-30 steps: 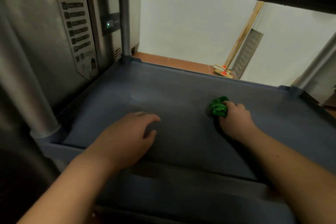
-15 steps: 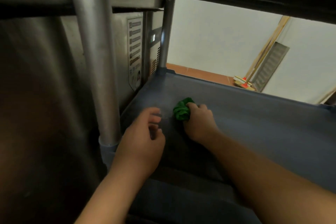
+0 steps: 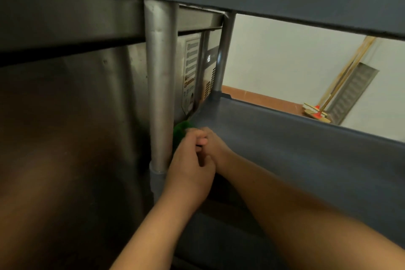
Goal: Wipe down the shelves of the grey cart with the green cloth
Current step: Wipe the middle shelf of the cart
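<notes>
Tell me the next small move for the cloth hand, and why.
Probably draw the green cloth back rightward along the shelf. The right hand has it bunched in the left corner against the metal post, with the left hand crowding in front, while the shelf's long stretch lies to the right.

Both bare forearms reach forward and converge, the hands meeting side by side. The left hand point(image 3: 190, 173) lies nearer the viewer, back upward, its fingers point(image 3: 197, 138) curled inward and its thumb side against the right wrist; whether it holds anything cannot be told. The right hand point(image 3: 213, 146) sits just beyond and to the right of the left, largely covered by it, knuckles raised and fingers bent downward. The right forearm runs diagonally from the lower right.
</notes>
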Available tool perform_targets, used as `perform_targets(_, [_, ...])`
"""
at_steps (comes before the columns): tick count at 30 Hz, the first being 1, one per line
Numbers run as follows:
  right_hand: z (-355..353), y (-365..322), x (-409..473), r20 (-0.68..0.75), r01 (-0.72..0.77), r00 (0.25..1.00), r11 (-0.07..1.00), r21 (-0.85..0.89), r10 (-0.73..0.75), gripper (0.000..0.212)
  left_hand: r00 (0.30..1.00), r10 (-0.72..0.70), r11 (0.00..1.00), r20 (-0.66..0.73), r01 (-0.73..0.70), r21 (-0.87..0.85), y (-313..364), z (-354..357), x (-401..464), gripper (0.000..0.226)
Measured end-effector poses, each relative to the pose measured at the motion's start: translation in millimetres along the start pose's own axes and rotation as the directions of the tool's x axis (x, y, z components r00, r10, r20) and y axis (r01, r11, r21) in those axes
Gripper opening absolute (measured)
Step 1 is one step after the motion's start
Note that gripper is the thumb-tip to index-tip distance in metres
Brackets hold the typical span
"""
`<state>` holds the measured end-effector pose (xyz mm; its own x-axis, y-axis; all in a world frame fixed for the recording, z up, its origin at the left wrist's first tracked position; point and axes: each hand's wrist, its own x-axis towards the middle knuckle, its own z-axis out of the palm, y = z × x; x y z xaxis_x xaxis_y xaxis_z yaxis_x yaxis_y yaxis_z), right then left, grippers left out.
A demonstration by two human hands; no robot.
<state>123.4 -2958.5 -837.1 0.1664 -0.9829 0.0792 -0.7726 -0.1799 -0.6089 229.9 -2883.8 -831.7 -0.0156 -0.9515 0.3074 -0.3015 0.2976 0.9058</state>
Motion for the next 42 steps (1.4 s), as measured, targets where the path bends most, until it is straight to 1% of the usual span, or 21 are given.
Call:
perform_targets(2, [-12, 9, -15, 0.020, 0.133, 0.991, 0.987, -0.087, -0.131, 0.040, 0.999, 0.023, 1.000, 0.036, -0.023, 0.018, 6, 6, -6, 0.039])
perform_targets(3, [-18, 16, -23, 0.021, 0.133, 0.991, 0.987, -0.086, -0.131, 0.036, 0.998, 0.039, 0.999, 0.045, -0.040, 0.015, 9, 13, -8, 0.038])
perform_targets(5, [-40, 40, -44, 0.021, 0.089, 0.996, 0.966, -0.241, -0.087, 0.032, 0.996, 0.065, 0.998, 0.060, -0.065, 0.004, 16, 32, -13, 0.037])
perform_targets(6, [-58, 63, -58, 0.001, 0.086, 0.996, 0.936, -0.340, -0.091, 0.037, 0.994, 0.075, 0.997, 0.080, -0.074, -0.008, 25, 52, -19, 0.038])
perform_targets(7, [-74, 80, -72, -0.012, 0.046, 0.998, 0.924, -0.380, -0.055, 0.044, 0.992, 0.078, 0.997, 0.101, -0.076, -0.027, 30, 66, -23, 0.039])
perform_targets(8, [-88, 96, -85, -0.047, -0.022, 0.999, 0.925, -0.379, 0.005, 0.053, 0.989, 0.088, 0.996, 0.123, -0.082, -0.046, 35, 78, -27, 0.040])
perform_targets(9, [-109, 118, -104, -0.096, -0.122, 0.991, 0.922, -0.368, 0.093, 0.058, 0.982, 0.108, 0.993, 0.152, -0.099, -0.065, 44, 96, -32, 0.039])
perform_targets(11, [-150, 167, -144, -0.189, -0.263, 0.960, 0.900, -0.346, 0.208, 0.060, 0.971, 0.150, 0.986, 0.186, -0.132, -0.102, 63, 133, -43, 0.039])
perform_targets(13, [-180, 202, -176, -0.258, -0.367, 0.922, 0.867, -0.339, 0.289, 0.059, 0.964, 0.175, 0.979, 0.200, -0.149, -0.138, 74, 157, -49, 0.038])
perform_targets(17, [-253, 290, -260, -0.389, -0.581, 0.797, 0.763, -0.285, 0.462, 0.057, 0.940, 0.206, 0.971, 0.272, -0.161, -0.177, 111, 229, -71, 0.037])
perform_targets(21, [-308, 352, -322, -0.498, -0.713, 0.675, 0.653, -0.253, 0.544, 0.053, 0.913, 0.205, 0.965, 0.354, -0.127, -0.230, 135, 284, -84, 0.038])
perform_targets(23, [-326, 371, -343, -0.531, -0.791, 0.580, 0.584, -0.184, 0.618, 0.051, 0.900, 0.222, 0.961, 0.375, -0.136, -0.242, 145, 303, -88, 0.035])
perform_targets(25, [-337, 388, -357, -0.569, -0.840, 0.483, 0.535, -0.087, 0.665, 0.051, 0.883, 0.242, 0.958, 0.402, -0.153, -0.241, 153, 321, -90, 0.036])
perform_targets(27, [-345, 402, -363, -0.603, -0.849, 0.418, 0.528, 0.006, 0.679, 0.049, 0.868, 0.258, 0.956, 0.425, -0.166, -0.240, 160, 335, -88, 0.039])
perform_targets(28, [-347, 406, -362, -0.612, -0.847, 0.400, 0.530, 0.037, 0.682, 0.048, 0.864, 0.269, 0.953, 0.425, -0.175, -0.248, 161, 339, -86, 0.041])
perform_targets(30, [-348, 410, -356, -0.607, -0.847, 0.390, 0.528, 0.058, 0.692, 0.047, 0.867, 0.271, 0.948, 0.419, -0.165, -0.271, 159, 344, -81, 0.045])
perform_targets(33, [-345, 409, -341, -0.602, -0.853, 0.401, 0.521, 0.030, 0.691, 0.046, 0.884, 0.235, 0.947, 0.405, -0.115, -0.299, 148, 338, -70, 0.045])
perform_targets(37, [-344, 398, -311, -0.583, -0.852, 0.415, 0.523, 0.020, 0.699, 0.045, 0.883, 0.252, 0.946, 0.396, -0.138, -0.294, 130, 319, -54, 0.048])
perform_targets(38, [-340, 392, -298, -0.585, -0.841, 0.444, 0.542, -0.010, 0.678, 0.041, 0.880, 0.256, 0.948, 0.400, -0.149, -0.280, 125, 313, -51, 0.049])
perform_targets(40, [-323, 376, -268, -0.582, -0.796, 0.528, 0.599, -0.085, 0.619, 0.037, 0.883, 0.240, 0.958, 0.404, -0.146, -0.248, 114, 298, -42, 0.052])
perform_targets(42, [-298, 354, -237, -0.560, -0.745, 0.598, 0.655, -0.125, 0.573, 0.039, 0.905, 0.197, 0.961, 0.378, -0.102, -0.257, 100, 278, -32, 0.053])
